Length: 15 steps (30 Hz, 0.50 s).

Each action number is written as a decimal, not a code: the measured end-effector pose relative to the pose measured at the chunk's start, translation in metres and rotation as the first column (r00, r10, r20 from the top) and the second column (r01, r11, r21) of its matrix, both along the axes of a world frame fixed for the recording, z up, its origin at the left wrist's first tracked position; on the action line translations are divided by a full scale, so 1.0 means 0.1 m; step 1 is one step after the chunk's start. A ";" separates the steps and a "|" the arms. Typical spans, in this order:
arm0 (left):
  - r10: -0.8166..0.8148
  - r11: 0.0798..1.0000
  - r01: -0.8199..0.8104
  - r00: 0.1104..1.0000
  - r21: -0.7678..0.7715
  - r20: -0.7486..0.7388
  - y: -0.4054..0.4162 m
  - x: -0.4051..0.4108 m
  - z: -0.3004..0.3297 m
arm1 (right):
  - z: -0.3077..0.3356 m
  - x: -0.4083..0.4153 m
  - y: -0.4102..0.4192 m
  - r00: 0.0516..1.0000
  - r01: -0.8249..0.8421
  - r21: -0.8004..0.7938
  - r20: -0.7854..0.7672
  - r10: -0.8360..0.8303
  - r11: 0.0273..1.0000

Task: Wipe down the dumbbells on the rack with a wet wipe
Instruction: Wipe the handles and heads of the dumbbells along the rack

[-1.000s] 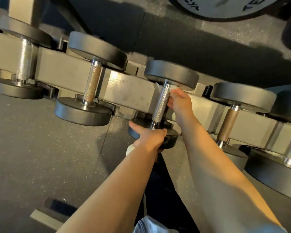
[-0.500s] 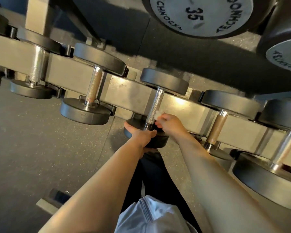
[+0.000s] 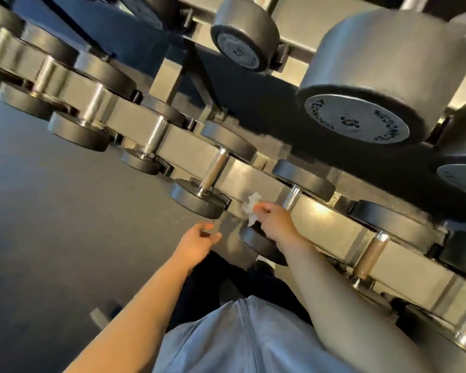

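Left hand (image 3: pixel 199 239) had released the dumbbell (image 3: pixel 291 201) head, fingers loosely open; right hand (image 3: pixel 273 220) lifted off the handle, pinching the wipe (image 3: pixel 250 208) just left of it; probably moving on.

Both forearms are bare — no sleeves, watch or rings show on the left hand (image 3: pixel 199 242) or right hand (image 3: pixel 275 220). A pale blue-grey shirt (image 3: pixel 242 337) covers the torso — dark trousers (image 3: pixel 207 281) below.
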<state>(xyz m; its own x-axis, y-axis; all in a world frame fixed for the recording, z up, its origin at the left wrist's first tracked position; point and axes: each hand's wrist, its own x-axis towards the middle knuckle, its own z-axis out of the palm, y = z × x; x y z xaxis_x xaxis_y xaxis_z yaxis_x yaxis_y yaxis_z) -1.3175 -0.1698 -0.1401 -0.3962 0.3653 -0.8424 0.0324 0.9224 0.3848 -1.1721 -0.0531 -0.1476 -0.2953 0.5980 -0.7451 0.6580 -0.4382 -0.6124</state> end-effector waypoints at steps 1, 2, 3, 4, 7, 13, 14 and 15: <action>0.033 0.999 -0.033 0.999 0.023 -0.020 -0.02 -0.12 0.05 | 0.02 -0.11 0.01 0.999 0.037 -0.022 -0.022 -0.037 0.999; 0.063 0.997 -0.062 0.998 0.041 -0.028 -0.02 -0.22 0.09 | 0.03 -0.20 0.02 0.996 0.074 -0.040 -0.043 -0.076 0.996; 0.083 0.995 -0.081 0.996 0.058 -0.028 -0.03 -0.32 0.13 | 0.04 -0.29 0.03 0.992 0.112 -0.059 -0.060 -0.115 0.992; 0.097 0.993 -0.096 0.995 0.071 -0.015 -0.04 -0.42 0.13 | 0.03 -0.36 0.04 0.985 0.149 -0.077 -0.071 -0.154 0.986; 0.141 0.986 -0.148 0.987 0.082 0.076 -0.03 -0.66 0.09 | -0.02 -0.55 0.06 0.964 0.244 -0.142 -0.074 -0.257 0.959; 0.173 0.983 -0.182 0.949 0.008 0.265 0.08 -1.25 -0.10 | -0.13 -1.10 -0.01 0.926 0.377 -0.059 0.040 -0.375 0.924; 0.178 0.983 -0.181 0.948 -0.010 0.263 0.13 -1.39 -0.11 | -0.16 -1.19 -0.03 0.923 0.383 -0.022 0.063 -0.381 0.924; 0.161 0.987 -0.162 0.958 -0.014 0.237 0.18 -1.52 -0.12 | -0.20 -1.28 -0.04 0.916 0.392 0.007 0.085 -0.391 0.920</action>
<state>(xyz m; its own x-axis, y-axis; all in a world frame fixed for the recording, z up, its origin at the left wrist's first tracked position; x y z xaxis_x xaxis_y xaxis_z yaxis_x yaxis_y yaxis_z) -1.4697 -0.1514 -0.1520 -0.2397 0.3179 -0.9173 -0.2097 0.9056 0.3687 -1.3000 -0.0569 -0.1680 0.0241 0.6455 -0.7633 0.4809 -0.6769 -0.5573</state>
